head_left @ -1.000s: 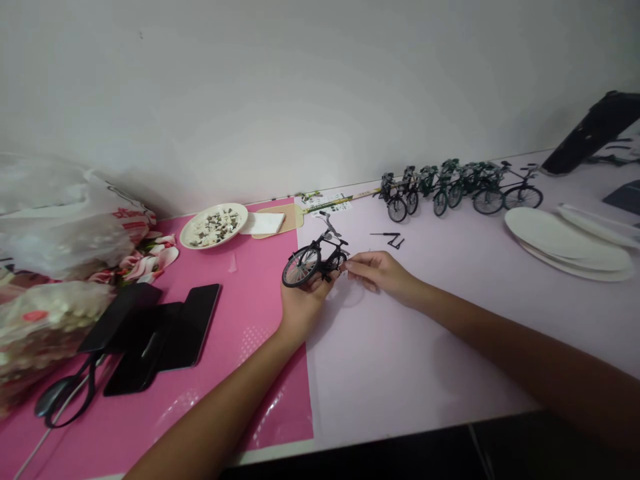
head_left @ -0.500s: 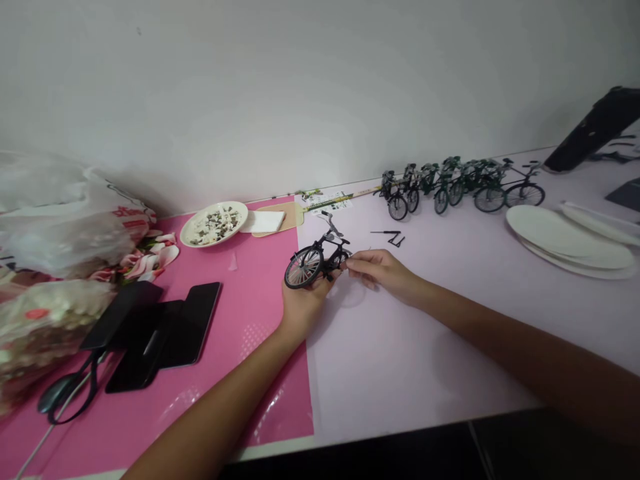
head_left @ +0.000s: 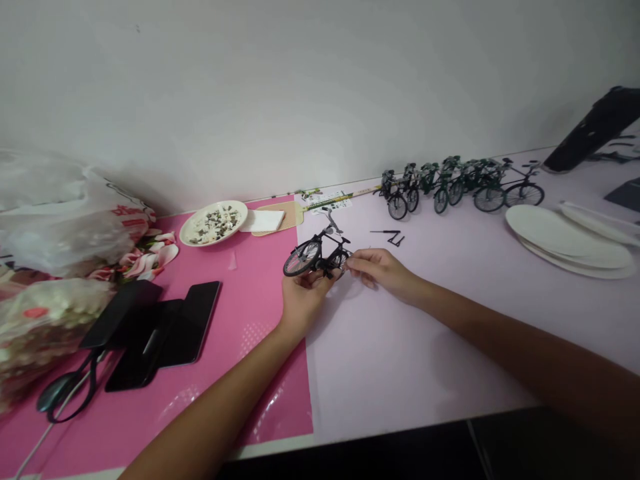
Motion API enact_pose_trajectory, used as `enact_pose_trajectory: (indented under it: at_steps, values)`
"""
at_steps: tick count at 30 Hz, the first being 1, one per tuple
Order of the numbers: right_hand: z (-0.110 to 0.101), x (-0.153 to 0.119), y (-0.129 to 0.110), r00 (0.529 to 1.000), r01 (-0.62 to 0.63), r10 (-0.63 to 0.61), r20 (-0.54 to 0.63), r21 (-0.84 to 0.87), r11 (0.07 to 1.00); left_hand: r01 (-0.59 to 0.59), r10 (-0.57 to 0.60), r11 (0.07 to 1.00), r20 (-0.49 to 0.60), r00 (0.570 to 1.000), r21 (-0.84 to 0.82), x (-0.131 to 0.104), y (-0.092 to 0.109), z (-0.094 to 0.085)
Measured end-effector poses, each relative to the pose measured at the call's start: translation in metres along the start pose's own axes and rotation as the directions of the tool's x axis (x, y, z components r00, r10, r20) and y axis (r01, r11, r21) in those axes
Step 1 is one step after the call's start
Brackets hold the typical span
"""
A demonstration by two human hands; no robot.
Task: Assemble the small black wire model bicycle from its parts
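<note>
A small black model bicycle (head_left: 320,252) is held up over the seam between the pink and pale table covers, its front wheel to the left. My left hand (head_left: 305,297) grips it from below, near the pedals. My right hand (head_left: 377,270) is closed at its rear wheel, fingertips pinched together; whatever they pinch is too small to make out. Behind my right hand, small black parts (head_left: 395,237) lie on the pale cover.
Several finished-looking model bicycles (head_left: 440,187) stand along the wall. White oval dishes (head_left: 565,237) lie at the right. A plate of small pieces (head_left: 214,224), black phones (head_left: 193,327), and plastic bags (head_left: 65,227) occupy the left side.
The model bicycle has tilted slightly in my left hand, its front wheel now a little higher and flatter. My right hand has hardly moved.
</note>
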State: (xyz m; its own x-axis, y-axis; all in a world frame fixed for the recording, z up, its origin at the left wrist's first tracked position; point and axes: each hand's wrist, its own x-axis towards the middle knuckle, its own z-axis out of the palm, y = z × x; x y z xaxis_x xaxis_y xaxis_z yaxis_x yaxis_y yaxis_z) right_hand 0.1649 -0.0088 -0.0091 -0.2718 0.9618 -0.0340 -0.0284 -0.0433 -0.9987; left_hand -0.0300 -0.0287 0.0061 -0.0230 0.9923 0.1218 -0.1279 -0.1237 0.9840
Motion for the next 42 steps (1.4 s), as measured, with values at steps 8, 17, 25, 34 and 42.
enact_pose_trajectory:
  at_steps: [8, 17, 25, 34, 42]
  values:
    - [0.001, -0.001, -0.001, 1.0, 0.027, -0.028, -0.005, -0.064, 0.998, 0.022, -0.021, 0.999, 0.015, 1.0, -0.043, -0.001, 0.004, 0.001]
    - [0.006, -0.003, -0.005, 0.983, 0.083, -0.107, -0.148, -0.159, 0.984, 0.052, -0.05, 0.997, -0.028, 0.998, 0.05, 0.002, 0.001, -0.002]
    - [0.002, 0.001, -0.004, 0.995, 0.011, -0.007, -0.101, 0.042, 0.999, 0.101, -0.1, 0.995, 0.031, 0.995, -0.027, 0.004, 0.001, -0.003]
    - [-0.002, 0.001, -0.012, 0.997, 0.005, -0.002, -0.082, 0.032, 0.999, 0.117, -0.113, 0.992, 0.076, 0.991, -0.049, 0.004, 0.003, -0.004]
    - [-0.041, 0.011, -0.019, 0.892, 0.206, -0.286, -0.35, -0.248, 0.947, 0.094, -0.094, 0.996, -0.051, 0.994, 0.004, 0.009, 0.0, -0.009]
